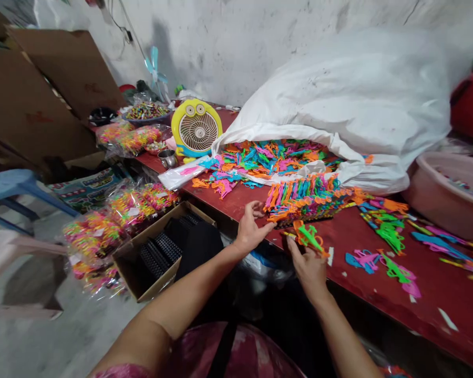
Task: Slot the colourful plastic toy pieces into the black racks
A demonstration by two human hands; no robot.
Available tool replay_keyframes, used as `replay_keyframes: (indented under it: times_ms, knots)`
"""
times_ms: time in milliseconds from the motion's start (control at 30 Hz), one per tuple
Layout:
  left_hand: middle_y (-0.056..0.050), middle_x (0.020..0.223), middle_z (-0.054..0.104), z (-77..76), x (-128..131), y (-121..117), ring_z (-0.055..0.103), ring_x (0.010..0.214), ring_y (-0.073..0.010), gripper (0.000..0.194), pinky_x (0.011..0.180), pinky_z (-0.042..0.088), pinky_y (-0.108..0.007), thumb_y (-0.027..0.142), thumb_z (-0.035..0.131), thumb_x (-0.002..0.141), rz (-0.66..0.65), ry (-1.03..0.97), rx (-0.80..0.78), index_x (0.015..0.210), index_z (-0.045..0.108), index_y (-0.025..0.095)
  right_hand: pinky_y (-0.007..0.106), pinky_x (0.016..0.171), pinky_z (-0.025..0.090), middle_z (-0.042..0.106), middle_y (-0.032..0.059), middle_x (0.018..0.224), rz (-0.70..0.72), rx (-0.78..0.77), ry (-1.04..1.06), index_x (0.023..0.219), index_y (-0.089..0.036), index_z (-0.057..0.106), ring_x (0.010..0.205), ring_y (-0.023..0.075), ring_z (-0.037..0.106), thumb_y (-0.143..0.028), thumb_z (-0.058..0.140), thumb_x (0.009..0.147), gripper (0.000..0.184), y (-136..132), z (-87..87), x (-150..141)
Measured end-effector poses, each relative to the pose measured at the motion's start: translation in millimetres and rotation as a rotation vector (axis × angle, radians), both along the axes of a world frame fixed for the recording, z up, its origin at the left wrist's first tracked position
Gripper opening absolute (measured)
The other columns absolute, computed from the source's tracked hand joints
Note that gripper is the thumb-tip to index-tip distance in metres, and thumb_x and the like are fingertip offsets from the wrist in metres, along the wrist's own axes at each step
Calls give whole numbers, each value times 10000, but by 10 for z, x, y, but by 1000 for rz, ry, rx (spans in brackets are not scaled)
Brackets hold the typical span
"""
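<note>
A tight row of small coloured plastic toys [305, 197], in orange, pink, blue and green, stands upright on a dark base near the table's front edge. My left hand [250, 228] is at the left end of this row, thumb and fingers apart, its thumb by the lowest orange pieces. In front of the row, my right hand [309, 268] is closed on a green and orange plastic toy [310, 237] with a thin yellow-tipped stick. Part of the grip is hidden from above.
A white sack [347, 100] spills similar toys onto the red table [429, 315]. Loose toys [390, 231] lie at right beside a pink basin [449, 194]. A yellow fan [197, 128] stands behind. Left below are a carton [142, 283] of black racks and bagged toys [98, 236].
</note>
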State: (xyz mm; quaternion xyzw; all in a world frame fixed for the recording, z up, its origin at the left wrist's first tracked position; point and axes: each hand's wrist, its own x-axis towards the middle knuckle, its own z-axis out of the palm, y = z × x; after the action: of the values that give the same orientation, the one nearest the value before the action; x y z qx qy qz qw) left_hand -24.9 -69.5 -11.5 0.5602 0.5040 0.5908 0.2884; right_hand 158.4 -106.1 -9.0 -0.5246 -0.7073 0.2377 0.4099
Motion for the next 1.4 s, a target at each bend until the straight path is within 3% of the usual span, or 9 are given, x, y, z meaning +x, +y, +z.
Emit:
replay_keyframes:
  times_ms: [67,233,367,467,567,733,1033,1200,1400]
  knots:
    - [-120,1311,593,-5,-33,69,630,956,-160,760,889,517,-325,220,795,699,-54,-18,10,1359,418,202,418,909,510,710,107,992,62,38,1,1070,-231,713,984,260,652,-435,531,923,311,-4,35,-9]
    - [-5,900,700,-11,-117,249,642,758,-120,594,757,532,-256,207,703,773,-205,-59,-70,1339,523,196,367,851,514,681,95,999,121,134,-22,1054,-224,689,920,230,652,-384,522,946,256,51,176,-77]
    - [-21,1040,696,3,-123,259,648,791,-117,583,771,541,-259,203,707,773,-192,-69,-94,1330,538,231,370,798,516,678,93,895,44,126,-132,966,-223,695,846,240,659,-415,499,949,275,150,163,-178]
    - [-65,1135,652,-10,-71,79,644,864,-130,505,824,536,-279,184,710,770,-52,-83,-22,1256,576,205,374,825,514,680,101,910,42,189,-203,967,-217,688,860,241,661,-398,503,951,259,204,108,-262]
    - [-59,986,625,-52,17,-226,602,800,-127,254,777,524,-276,199,647,835,151,-58,50,1087,640,171,366,820,517,676,109,931,57,227,-283,986,-214,678,859,236,657,-367,490,958,244,222,78,-321]
    - [-77,1034,627,-122,148,-540,595,915,-178,382,843,524,-323,207,676,824,-1,23,136,1203,632,180,342,766,521,643,95,946,151,224,-333,1036,-206,648,849,222,639,-286,444,955,234,209,108,-330]
    - [-67,950,633,-74,243,-403,604,857,-173,169,786,519,-295,185,624,857,78,-43,74,996,719,181,360,857,512,651,104,1063,200,222,-416,1105,-206,618,1009,237,623,-155,421,905,286,277,197,-323]
    - [-70,954,663,-84,174,-362,618,924,-198,239,848,504,-325,115,509,865,38,97,71,948,717,197,298,735,466,662,98,985,142,106,-533,1055,-191,611,891,219,636,-138,429,892,250,257,296,-411]
    - [-74,916,702,-153,151,-297,628,898,-230,165,839,494,-354,167,574,848,31,256,119,921,717,201,289,740,449,696,104,931,148,-1,-467,953,-173,636,852,206,651,-128,404,894,244,301,301,-423]
